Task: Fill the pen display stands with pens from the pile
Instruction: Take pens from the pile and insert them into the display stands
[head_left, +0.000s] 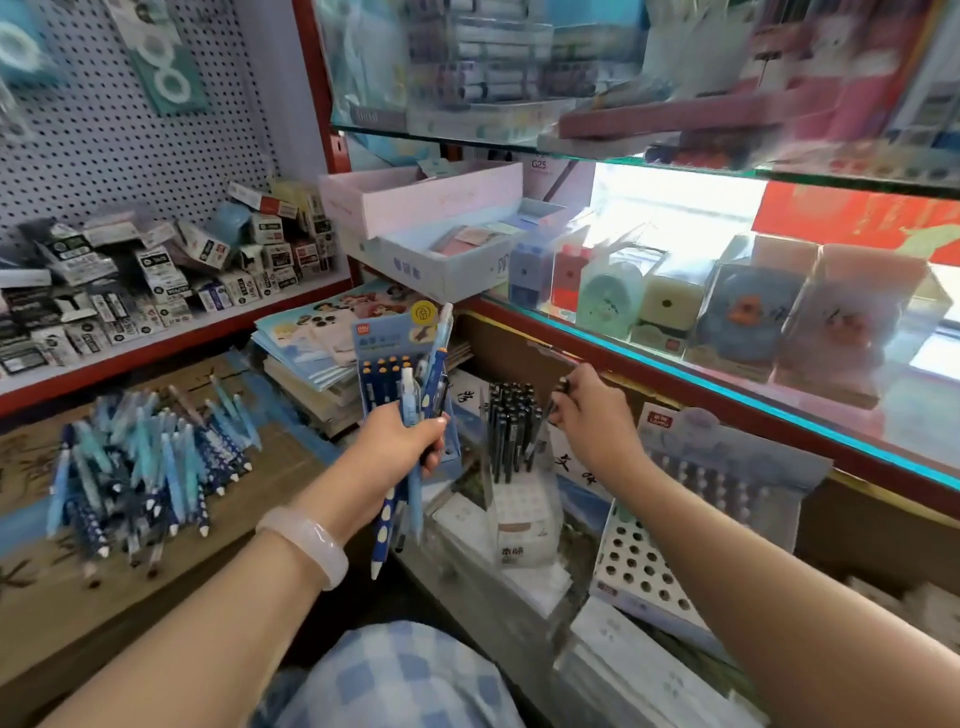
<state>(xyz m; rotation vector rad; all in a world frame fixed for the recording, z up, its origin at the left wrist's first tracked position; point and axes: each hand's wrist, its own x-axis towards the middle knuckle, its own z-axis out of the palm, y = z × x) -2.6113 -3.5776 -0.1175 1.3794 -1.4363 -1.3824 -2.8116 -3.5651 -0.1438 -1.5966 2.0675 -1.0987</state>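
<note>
My left hand (402, 441) clasps a bundle of blue pens (415, 415); right hand (589, 410) pinches a dark pen (543, 421) above the stand (522, 512); light, stiff, slippery (hold mid-barrel); pile (140, 467) lies left.

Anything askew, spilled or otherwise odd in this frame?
Nothing looks damaged. The blue pens lie in a loose heap on the wooden surface, as the task expects. The boxes on the left shelf are jumbled rather than stacked. The white stand at right shows open holes.
</note>
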